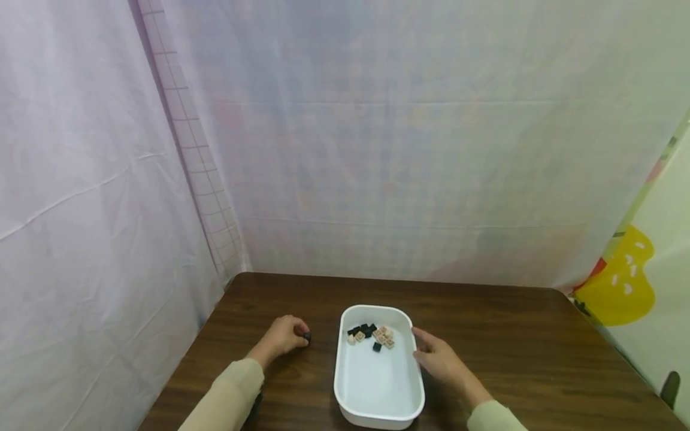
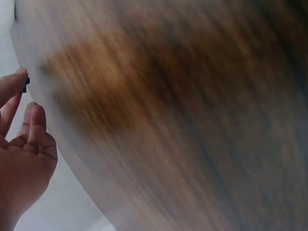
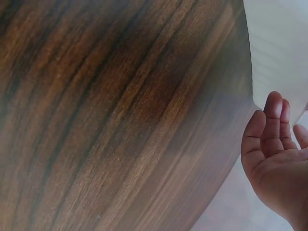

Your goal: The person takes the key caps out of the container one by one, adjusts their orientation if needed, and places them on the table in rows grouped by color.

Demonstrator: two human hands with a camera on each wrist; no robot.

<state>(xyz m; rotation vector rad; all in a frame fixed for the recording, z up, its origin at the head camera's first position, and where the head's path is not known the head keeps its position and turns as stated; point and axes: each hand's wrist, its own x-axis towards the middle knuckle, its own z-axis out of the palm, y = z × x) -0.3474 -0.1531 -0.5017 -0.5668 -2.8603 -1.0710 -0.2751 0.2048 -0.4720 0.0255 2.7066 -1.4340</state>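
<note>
My left hand [image 1: 284, 336] is over the table left of the white tray and pinches a small black block [image 2: 25, 84] between thumb and forefinger. In the left wrist view its other fingers are loosely bent below the block. The white tray [image 1: 380, 392] is a deep oblong with rounded corners. My right hand [image 1: 439, 358] holds its right rim, with the thumb and forefinger at the edge. Towards the tray's far end lie several small black blocks [image 1: 377, 346] and several beige studded blocks [image 1: 359, 337].
The dark wood-grain table [image 1: 512, 335] reaches back to a white curtain [image 1: 409, 167]. Another white sheet [image 1: 97, 209] hangs along the left side. At the right, a sheet with a yellow printed shape [image 1: 620, 287] hangs beside the table edge.
</note>
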